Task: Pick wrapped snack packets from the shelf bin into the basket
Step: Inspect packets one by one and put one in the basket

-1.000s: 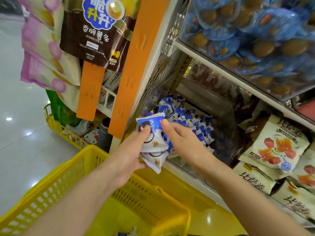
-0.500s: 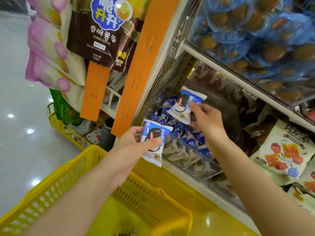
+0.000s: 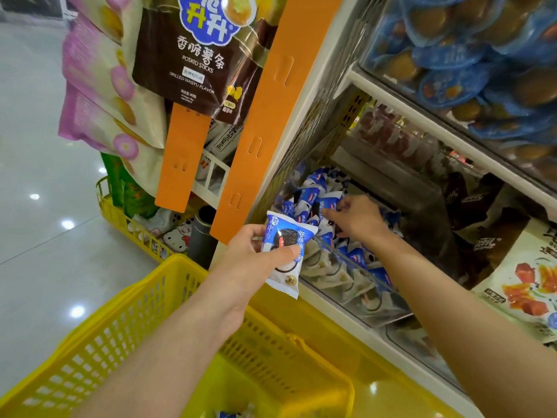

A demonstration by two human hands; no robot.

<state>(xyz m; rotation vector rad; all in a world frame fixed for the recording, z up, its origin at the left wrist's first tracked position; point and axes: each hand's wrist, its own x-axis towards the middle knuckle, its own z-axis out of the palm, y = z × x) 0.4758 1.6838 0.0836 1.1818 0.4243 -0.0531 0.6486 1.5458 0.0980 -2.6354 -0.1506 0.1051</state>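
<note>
Head: snack packet (image 3: 290, 236) inside left hand (image 3: 250, 258) grip.

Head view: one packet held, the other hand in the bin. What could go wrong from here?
1. The left hand holds its packet near the basket's far rim. Released here, it might miss the basket.
2. The right hand reaches into the pile heaped against the bin's clear front. It may knock neighbours over that front.

A shop, probably a supermarket: stocked snack shelves (image 3: 422, 123) right of the gripped packet (image 3: 286, 245), hanging potato-stick bags (image 3: 199, 67) above it, a yellow shopping basket (image 3: 141, 288) below.
</note>
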